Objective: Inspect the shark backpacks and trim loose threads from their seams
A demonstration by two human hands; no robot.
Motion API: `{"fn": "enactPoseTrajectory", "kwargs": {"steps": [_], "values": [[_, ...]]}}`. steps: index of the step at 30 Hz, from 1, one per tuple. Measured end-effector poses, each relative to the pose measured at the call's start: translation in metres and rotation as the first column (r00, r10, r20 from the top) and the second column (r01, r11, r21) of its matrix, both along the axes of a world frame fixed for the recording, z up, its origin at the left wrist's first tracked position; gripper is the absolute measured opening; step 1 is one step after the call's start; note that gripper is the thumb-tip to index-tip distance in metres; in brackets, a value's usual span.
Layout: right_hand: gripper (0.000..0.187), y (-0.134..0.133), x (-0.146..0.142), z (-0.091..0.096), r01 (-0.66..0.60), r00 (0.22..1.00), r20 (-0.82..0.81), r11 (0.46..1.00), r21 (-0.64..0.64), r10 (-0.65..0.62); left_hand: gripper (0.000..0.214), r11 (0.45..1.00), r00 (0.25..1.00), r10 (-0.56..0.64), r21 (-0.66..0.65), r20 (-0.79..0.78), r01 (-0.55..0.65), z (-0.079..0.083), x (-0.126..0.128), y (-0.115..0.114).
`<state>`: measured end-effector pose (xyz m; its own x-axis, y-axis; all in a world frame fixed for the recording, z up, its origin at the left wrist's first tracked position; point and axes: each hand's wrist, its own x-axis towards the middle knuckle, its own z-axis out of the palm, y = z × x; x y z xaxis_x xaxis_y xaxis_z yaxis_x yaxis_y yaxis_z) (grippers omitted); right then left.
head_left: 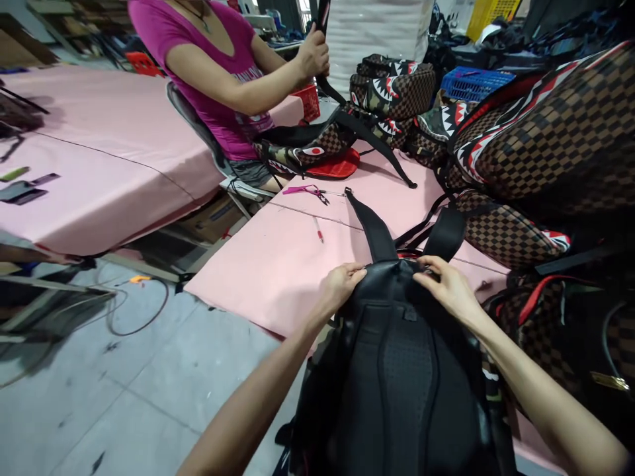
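- Pinching the backpack (407,357) at top left: left hand (341,288), fingers clamped
- At its top right: right hand (450,289), fingers clamped
- Beyond its top, leftward: pen (318,229), snips (299,190)

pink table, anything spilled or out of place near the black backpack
Nothing clearly stands out: I see no spill or damage. The snips and pen lie loose beyond the left hand, which seems ordinary here.
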<state>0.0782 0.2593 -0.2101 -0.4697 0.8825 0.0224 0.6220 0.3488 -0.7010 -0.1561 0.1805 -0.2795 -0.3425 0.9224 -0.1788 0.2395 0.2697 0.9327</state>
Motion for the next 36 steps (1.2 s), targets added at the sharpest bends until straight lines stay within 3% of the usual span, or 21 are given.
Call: {"fn": "enactPoseTrajectory", "kwargs": {"steps": [2,5,10,16,20,25,28,32,36], "values": [[0.045,-0.004,-0.02,0.006,-0.067,0.983,0.174,0.997,0.03,0.061,0.037,0.997,0.995,-0.07,-0.031,0.068,0.072,-0.002,-0.001,0.003],[0.037,-0.002,-0.047,0.012,-0.127,0.953,0.285,0.99,0.067,0.103,0.035,0.995,0.995,-0.097,-0.038,-0.018,0.096,-0.002,0.006,0.001],[0.03,-0.003,-0.065,0.012,-0.161,0.925,0.37,0.972,0.172,0.087,0.027,0.988,0.973,0.151,0.009,-0.174,-0.152,-0.002,0.025,-0.006],[0.031,-0.013,-0.063,0.007,-0.226,0.899,0.428,0.932,0.282,0.089,0.024,0.97,0.942,0.235,0.11,-0.238,-0.215,-0.014,0.034,-0.009],[0.031,-0.014,-0.065,0.002,-0.258,0.891,0.442,0.919,0.298,0.107,0.026,0.982,0.961,0.186,0.083,-0.207,-0.172,-0.018,0.029,-0.008],[0.031,-0.012,-0.067,0.0,-0.257,0.885,0.456,0.914,0.315,0.092,0.032,0.987,0.947,0.139,0.121,-0.291,-0.107,-0.003,0.017,-0.006],[0.03,-0.011,-0.066,-0.001,-0.241,0.893,0.444,0.914,0.327,0.076,0.027,0.989,0.966,0.093,0.134,-0.242,-0.062,0.003,0.009,0.002],[0.027,-0.009,-0.063,-0.003,-0.208,0.909,0.414,0.92,0.333,0.055,0.02,0.998,0.99,-0.023,0.051,-0.139,0.03,0.001,-0.007,0.021],[0.024,-0.007,-0.064,-0.005,-0.192,0.914,0.404,0.919,0.345,0.039,0.019,0.974,0.962,-0.224,-0.013,-0.156,0.225,0.009,-0.022,0.035]]}}
